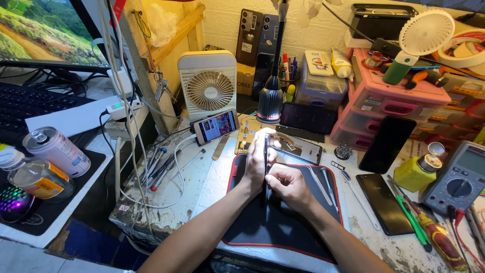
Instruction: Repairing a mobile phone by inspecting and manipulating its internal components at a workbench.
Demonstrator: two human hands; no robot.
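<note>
Cluttered repair table (202, 177): your left hand (257, 164) grips a thin black phone (266, 151) upright on edge over the black mat (283, 217) near the table's front edge; your right hand (288, 184) pinches its lower edge. Judge it light, stiff, slippery, fragile; hold the side edges.

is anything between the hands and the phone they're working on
Nothing visible. The left hand already grips the dark phone, held on edge above the black mat, and the right hand touches its lower part.
</note>
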